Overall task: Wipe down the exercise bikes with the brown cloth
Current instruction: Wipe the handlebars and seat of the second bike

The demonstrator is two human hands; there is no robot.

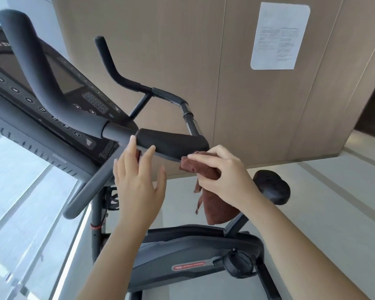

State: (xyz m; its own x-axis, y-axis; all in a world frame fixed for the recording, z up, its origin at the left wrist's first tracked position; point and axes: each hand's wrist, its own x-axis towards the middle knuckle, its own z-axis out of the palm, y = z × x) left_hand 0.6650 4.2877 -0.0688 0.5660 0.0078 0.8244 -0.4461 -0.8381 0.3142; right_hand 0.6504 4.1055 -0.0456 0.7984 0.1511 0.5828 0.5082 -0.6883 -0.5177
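Under the elbow pad [171,144], the right hand [227,176] clamped the brown cloth [200,168] to wipe; the left hand [136,180], fingers [148,153] apart, steadied it.

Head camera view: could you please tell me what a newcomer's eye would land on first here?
At centre, two bare hands work on an exercise bike: the right hand presses a bunched brown cloth against the end of the black elbow pad, while the left hand steadies the pad's near edge. Upper right, a white notice hangs on the wood-panelled wall.
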